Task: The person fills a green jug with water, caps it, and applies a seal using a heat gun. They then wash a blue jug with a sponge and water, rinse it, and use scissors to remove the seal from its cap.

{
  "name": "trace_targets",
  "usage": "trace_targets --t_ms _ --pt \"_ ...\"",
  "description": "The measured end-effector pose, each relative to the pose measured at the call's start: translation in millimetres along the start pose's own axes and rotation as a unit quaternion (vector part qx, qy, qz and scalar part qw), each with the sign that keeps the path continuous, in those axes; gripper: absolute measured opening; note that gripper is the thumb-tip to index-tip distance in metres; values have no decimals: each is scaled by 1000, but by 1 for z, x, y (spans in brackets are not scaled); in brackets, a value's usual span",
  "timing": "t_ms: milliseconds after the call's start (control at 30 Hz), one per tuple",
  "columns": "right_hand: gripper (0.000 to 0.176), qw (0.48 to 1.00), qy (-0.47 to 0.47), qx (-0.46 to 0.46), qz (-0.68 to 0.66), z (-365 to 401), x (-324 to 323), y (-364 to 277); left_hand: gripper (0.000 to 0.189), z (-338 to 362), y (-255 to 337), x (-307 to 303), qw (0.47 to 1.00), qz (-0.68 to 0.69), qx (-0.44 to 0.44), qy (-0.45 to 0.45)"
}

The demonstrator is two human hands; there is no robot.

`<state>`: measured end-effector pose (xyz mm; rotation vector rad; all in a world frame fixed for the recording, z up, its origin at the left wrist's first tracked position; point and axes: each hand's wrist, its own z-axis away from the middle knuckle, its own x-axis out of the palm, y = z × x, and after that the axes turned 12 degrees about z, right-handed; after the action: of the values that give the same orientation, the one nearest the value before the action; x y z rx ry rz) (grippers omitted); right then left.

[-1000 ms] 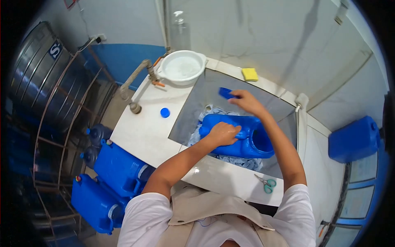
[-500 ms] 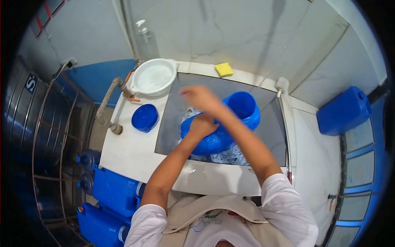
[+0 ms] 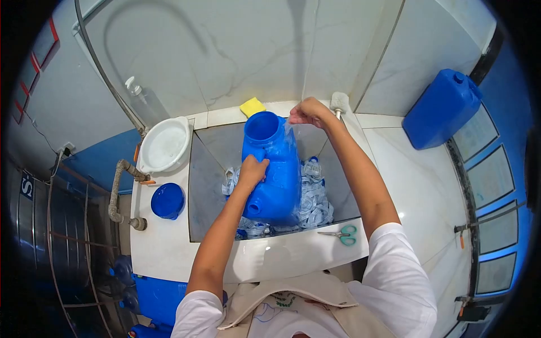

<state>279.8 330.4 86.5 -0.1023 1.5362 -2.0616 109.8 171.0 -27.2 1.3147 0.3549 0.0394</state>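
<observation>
A blue plastic jug (image 3: 276, 188) with a wide round mouth stands tilted in the grey sink (image 3: 211, 152), its opening facing up. My left hand (image 3: 253, 170) is closed around the jug's handle. Beside the mouth, on the right, my right hand (image 3: 311, 114) has its fingers curled together. Something clear and wet shows at its fingertips along the jug's wall; I cannot make out whether it is water or film. Under and around the jug lies a heap of crumpled white-and-blue wrappers or labels (image 3: 315, 203).
A white basin (image 3: 187, 147) and a blue bowl (image 3: 168, 200) sit on the left ledge, near a pipe (image 3: 115, 194). Behind the sink are a yellow sponge (image 3: 252, 107) and a brush (image 3: 339, 102). Scissors (image 3: 345, 235) lie on the front rim. Another blue jug (image 3: 437, 112) stands right.
The jug has turned more upright, its mouth now toward the back wall. My right hand has moved from over the jug's left to the right of its mouth. The view has shifted right, revealing scissors.
</observation>
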Motion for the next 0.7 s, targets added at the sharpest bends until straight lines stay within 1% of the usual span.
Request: trace_targets --t_ms 33,100,233,300,333,400,433,467,500,533,600,633,667,700 --pt "18 1000 -1 -2 -2 0 0 -2 35 0 -4 1 1000 -2 1 2" --pt "19 997 -72 10 -5 -2 3 -3 38 4 -5 2 998 20 7 59" --pt "20 997 -54 1 -62 -7 3 -1 41 8 -3 -1 998 -4 29 61" --pt "19 992 -90 -4 -88 -9 1 -4 45 12 9 -5 997 -74 20 20" --pt "19 992 -91 -2 -89 -9 -1 -5 45 7 10 -5 997 -75 18 20" --pt "18 995 -93 -6 -29 -5 -4 -10 47 -7 13 -8 976 -180 116 -29" --pt "16 995 -100 -10 -21 -2 -4 -11 47 -13 18 -9 976 -183 115 -33" --pt "16 995 -96 -8 -26 -2 -5 -12 48 -14 34 -10 953 -253 153 -60" --pt "15 997 -74 -21 0 -4 -8 -15 48 -20 43 -8 924 -320 190 -87" --pt "14 998 -53 -34 27 -4 -9 -15 48 -27 48 -3 923 -321 191 -93" --pt "12 997 -29 -47 44 -4 -9 -15 46 -42 55 9 880 -311 327 -147" --pt "13 995 -27 -65 69 -6 -9 -16 46 -46 56 17 879 -312 328 -153" --pt "13 992 -26 -82 93 -8 -10 -15 46 -42 64 26 878 -341 296 -156" --pt "13 993 -25 -77 88 -7 -11 -14 47 -39 68 32 877 -369 264 -158"
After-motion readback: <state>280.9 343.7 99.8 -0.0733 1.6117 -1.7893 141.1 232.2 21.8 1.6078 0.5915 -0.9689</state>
